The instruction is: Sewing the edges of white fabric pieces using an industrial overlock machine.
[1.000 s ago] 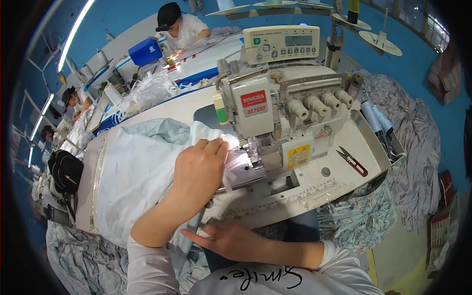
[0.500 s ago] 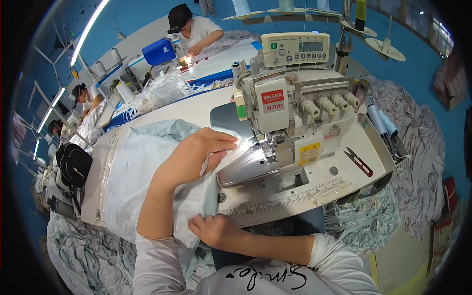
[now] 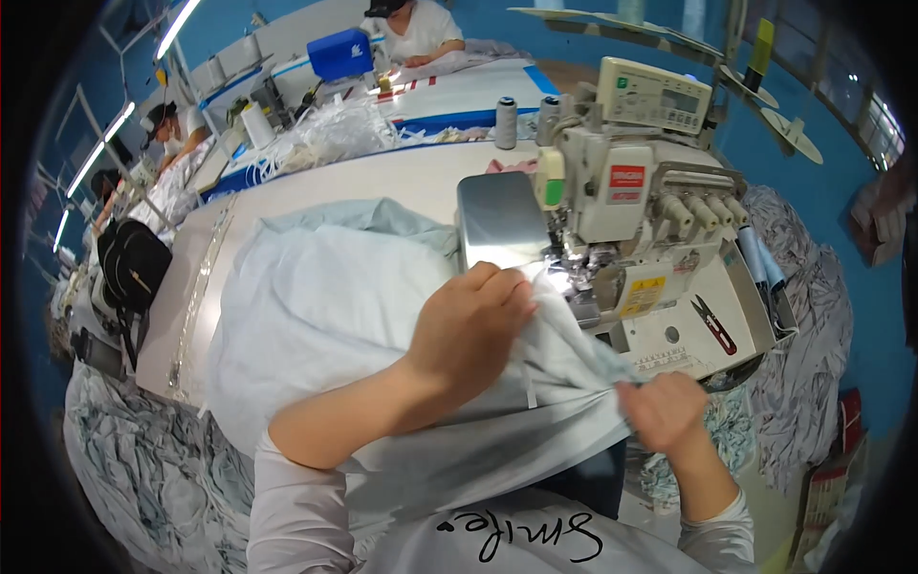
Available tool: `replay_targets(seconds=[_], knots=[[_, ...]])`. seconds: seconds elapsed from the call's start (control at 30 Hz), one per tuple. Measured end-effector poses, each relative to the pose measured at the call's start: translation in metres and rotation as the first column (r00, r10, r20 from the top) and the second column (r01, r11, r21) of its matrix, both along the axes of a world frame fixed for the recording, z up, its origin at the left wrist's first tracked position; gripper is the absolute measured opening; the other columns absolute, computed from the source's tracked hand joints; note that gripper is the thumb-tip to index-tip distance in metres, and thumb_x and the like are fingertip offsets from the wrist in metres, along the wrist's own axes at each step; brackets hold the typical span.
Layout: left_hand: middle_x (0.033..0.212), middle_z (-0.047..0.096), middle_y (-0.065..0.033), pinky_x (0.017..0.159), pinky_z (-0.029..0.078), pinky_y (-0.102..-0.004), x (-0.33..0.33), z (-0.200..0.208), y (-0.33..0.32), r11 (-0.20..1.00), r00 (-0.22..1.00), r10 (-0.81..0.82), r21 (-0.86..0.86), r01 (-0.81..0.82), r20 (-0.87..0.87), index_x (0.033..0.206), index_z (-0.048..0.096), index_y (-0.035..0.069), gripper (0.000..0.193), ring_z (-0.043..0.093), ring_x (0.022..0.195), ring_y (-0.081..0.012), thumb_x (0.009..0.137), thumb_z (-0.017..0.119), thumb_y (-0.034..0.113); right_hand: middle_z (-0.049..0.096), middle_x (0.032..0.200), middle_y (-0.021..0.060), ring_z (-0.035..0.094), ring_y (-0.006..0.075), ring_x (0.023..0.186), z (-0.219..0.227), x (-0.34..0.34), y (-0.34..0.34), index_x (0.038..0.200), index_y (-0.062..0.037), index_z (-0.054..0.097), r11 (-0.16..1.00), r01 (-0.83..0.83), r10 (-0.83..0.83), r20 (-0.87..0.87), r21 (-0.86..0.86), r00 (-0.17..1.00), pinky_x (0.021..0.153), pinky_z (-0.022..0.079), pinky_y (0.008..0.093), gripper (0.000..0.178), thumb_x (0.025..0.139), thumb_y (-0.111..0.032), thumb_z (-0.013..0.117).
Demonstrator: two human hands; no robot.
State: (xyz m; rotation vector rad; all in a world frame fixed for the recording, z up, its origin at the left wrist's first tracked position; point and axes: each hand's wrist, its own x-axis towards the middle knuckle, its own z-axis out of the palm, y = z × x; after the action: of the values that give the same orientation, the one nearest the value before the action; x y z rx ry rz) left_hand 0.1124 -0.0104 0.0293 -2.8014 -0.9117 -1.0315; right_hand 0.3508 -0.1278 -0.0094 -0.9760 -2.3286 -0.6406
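A large piece of pale blue-white fabric [image 3: 325, 297] is spread over the sewing table and hangs down its near side toward my lap. My left hand [image 3: 473, 320] is closed on the fabric close to the needle area of an overlock sewing machine [image 3: 612, 182]. Farther right, my right hand [image 3: 665, 407] is closed round a bunched edge of the same fabric, pulling it into taut folds across the machine's front. A small white tag [image 3: 532, 385] hangs on the cloth between my hands. The fabric near the presser foot is lit brightly.
Red-handled thread snips [image 3: 715, 325] lie on the table right of the machine. Thread spools [image 3: 505, 124] stand behind it. A black bag [image 3: 136, 266] is at the left, above a heap of fabric [image 3: 143, 469]. Another person [image 3: 421, 33] works at a far table.
My right hand has moved right and now pulls a gathered edge of the fabric. My left hand has shifted right with the cloth. The head view has turned, placing the machine farther right.
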Motion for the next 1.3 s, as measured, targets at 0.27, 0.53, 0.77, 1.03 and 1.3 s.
replay_targets(seconds=[0.27,0.53,0.77,1.03,1.3], knots=[[0.102,0.063,-0.0096,0.077,0.049,-0.0329,-0.013,0.008,0.001,0.977,0.991,-0.132,-0.171,0.128,-0.010,0.096,0.062,0.001,0.020,0.058,0.094,-0.0263,0.076,0.061,0.002,0.058,0.101,0.0066,0.061,0.0171,0.064,0.002,-0.037,-0.030,0.104,-0.0063,0.058,0.294,-0.307,0.052,-0.306,-0.905,0.951,0.055,0.048,0.0293,0.039,0.073,-0.020,0.076],[0.105,0.059,-0.0098,0.080,0.049,-0.0341,-0.005,0.004,-0.005,0.976,0.980,-0.191,-0.123,0.182,-0.064,0.107,0.059,-0.001,0.039,0.054,0.097,-0.0270,0.068,0.061,0.000,0.058,0.083,0.0015,0.050,0.0041,0.054,-0.017,-0.082,0.019,0.099,-0.0037,0.048,0.568,-0.511,-0.654,-0.731,-0.645,0.194,0.048,0.042,0.0190,0.031,0.078,-0.005,0.070],[0.104,0.062,-0.0064,0.075,0.049,-0.0339,-0.004,-0.003,0.013,0.980,0.980,-0.192,-0.054,0.189,-0.050,0.103,0.062,0.006,0.039,0.057,0.089,-0.0261,0.064,0.063,-0.001,0.058,0.088,0.0032,0.056,0.0074,0.069,-0.041,-0.091,0.001,0.098,-0.0025,0.057,0.562,-0.682,-0.616,-0.787,-0.468,0.033,0.051,0.045,0.0215,0.015,0.084,-0.001,0.063],[0.106,0.064,-0.0039,0.081,0.047,-0.0350,-0.004,-0.017,0.037,0.932,0.931,-0.360,-0.034,0.362,0.057,0.104,0.064,0.011,0.045,0.058,0.092,-0.0246,0.060,0.069,0.002,0.060,0.094,0.0030,0.060,0.0178,0.069,-0.091,-0.114,-0.012,0.099,-0.0137,0.066,0.901,-0.290,0.269,-0.109,-0.324,0.957,0.053,0.049,0.0269,0.031,0.068,-0.014,0.069],[0.107,0.060,-0.0058,0.082,0.044,-0.0351,-0.052,-0.027,-0.035,0.980,0.943,-0.188,0.121,0.160,0.276,0.104,0.060,0.011,0.039,0.055,0.098,-0.0251,0.068,0.074,0.018,0.064,0.094,0.0026,0.059,0.0207,0.067,-0.089,-0.136,-0.022,0.096,-0.0095,0.065,0.853,-0.347,0.293,-0.193,-0.389,0.936,0.053,0.047,0.0331,0.022,0.075,-0.017,0.065]])
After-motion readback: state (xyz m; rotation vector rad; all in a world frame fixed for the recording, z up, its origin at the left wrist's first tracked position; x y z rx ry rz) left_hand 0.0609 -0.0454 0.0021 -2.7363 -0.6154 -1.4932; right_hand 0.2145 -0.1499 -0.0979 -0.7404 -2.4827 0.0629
